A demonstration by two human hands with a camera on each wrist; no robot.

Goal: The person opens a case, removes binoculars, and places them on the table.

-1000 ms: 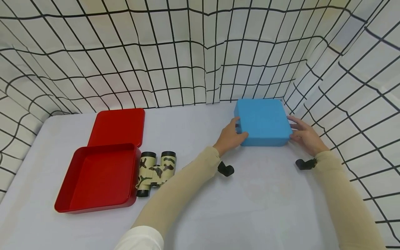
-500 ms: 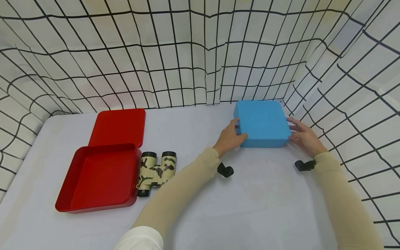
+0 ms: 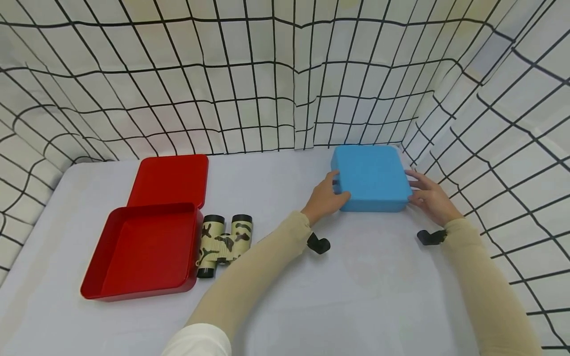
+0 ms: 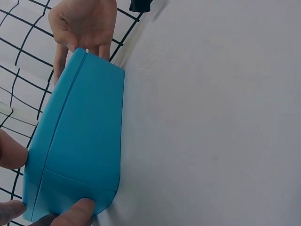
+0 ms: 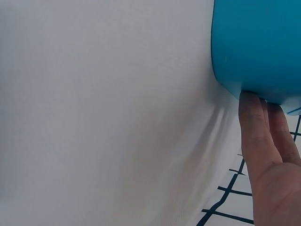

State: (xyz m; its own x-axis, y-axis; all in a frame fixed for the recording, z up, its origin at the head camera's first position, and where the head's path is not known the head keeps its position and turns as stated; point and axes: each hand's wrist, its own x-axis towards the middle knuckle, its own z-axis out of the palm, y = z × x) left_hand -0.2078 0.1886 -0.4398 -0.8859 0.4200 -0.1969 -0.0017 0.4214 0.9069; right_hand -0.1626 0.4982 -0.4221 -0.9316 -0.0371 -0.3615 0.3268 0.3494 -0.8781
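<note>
A blue lidded box lies at the back right of the white table, its lid on. My left hand holds its left side, thumb at the near corner and fingers along the side. On the opposite side my right hand holds it, thumb near the front corner. Two right fingers lie nearly straight against the box wall in the right wrist view. The left wrist view shows a seam around the box and my left fingertips against its end. Its underside is hidden.
A red open box stands at the left, with a flat red lid behind it. Camouflage binoculars lie beside the box, partly behind my left sleeve. Black wire grid with white sheeting walls the back and sides.
The head view has shifted slightly. Both hands keep the same hold on the blue box, which sits a touch lower in the picture; the red box, lid and binoculars lie as before.
</note>
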